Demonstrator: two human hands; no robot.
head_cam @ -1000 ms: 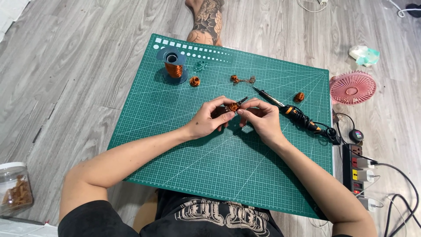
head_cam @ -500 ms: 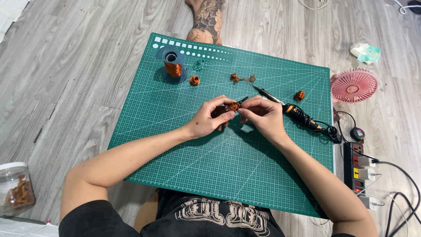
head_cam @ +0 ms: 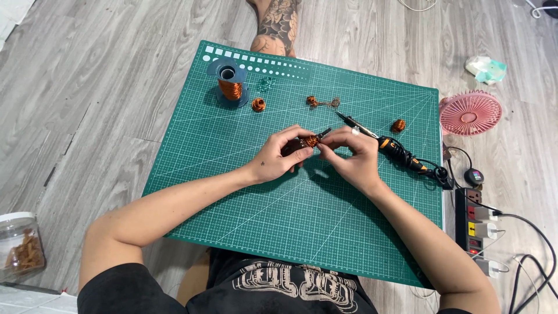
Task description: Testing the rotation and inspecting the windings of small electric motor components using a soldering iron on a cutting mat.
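Grey wood-plank floor [head_cam: 87,87] bearing a green cutting mat [head_cam: 302,232]; right of the mat: pink fan [head_cam: 469,113], power strip [head_cam: 472,224]; left of it: clear jar [head_cam: 20,244].

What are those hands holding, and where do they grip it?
Both hands, left and right, pinch a small copper wire coil between their fingertips, one on each side.

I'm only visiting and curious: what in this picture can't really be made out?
- Small copper coil, head view: mostly covered by the fingers of the left hand and right hand.
- Jar: cut off by the left edge; contents blurred.
- Power strip: its markings too small.
- Soldering iron: partly behind the right hand.
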